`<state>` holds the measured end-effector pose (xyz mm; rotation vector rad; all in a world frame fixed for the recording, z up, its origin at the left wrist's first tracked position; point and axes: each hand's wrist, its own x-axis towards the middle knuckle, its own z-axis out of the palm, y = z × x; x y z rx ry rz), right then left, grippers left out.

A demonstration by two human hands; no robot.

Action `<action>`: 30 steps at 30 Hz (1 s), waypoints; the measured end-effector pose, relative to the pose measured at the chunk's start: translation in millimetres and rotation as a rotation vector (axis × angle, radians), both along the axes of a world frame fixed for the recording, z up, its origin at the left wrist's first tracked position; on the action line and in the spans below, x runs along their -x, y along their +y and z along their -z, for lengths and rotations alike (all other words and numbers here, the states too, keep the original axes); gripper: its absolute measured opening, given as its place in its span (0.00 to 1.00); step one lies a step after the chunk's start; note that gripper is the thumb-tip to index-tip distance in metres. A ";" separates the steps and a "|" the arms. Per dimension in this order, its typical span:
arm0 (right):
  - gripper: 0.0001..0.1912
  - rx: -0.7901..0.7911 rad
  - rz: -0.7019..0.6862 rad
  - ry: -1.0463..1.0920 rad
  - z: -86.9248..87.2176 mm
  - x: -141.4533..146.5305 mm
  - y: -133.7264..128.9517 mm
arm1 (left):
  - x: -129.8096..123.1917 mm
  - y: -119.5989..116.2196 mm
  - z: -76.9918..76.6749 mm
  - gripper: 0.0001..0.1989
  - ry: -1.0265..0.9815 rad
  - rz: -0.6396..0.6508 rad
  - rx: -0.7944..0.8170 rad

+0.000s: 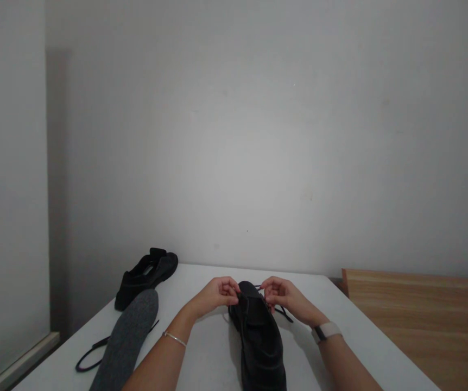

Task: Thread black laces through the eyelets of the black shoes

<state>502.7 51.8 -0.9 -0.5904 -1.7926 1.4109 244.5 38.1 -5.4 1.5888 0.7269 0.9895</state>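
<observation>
A black shoe (262, 347) stands on the white table right before me, its near end cut off by the bottom of the view. My left hand (220, 292) pinches the left edge of its upper part, fingertips together. On the other side, my right hand (280, 296) has thumb and fingers closed on a thin black shoelace (285, 314) at the shoe's right edge. One end of that lace trails onto the table beside the hand. Exactly where the lace passes through the shoe is too dark to make out.
Another black shoe (146, 274) sits at the table's back left corner. Nearer lies a grey felt insole (130, 336), with a loose black lace (89, 368) partly under it. Behind the white table (360, 347) rises a wall; a wooden board (421, 326) stands to the right.
</observation>
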 end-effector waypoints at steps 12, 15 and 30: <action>0.19 -0.078 0.142 -0.051 -4.3 -7.3 3.1 | -0.2 -2.3 -3.2 0.19 -0.001 0.013 -0.016; 0.20 -0.080 0.156 -0.064 2.1 -5.6 8.7 | -0.4 -2.5 -3.5 0.19 0.001 0.012 -0.019; 0.20 -0.086 0.126 -0.087 10.2 1.9 12.4 | 1.1 -1.5 -2.5 0.13 0.058 -0.025 -0.092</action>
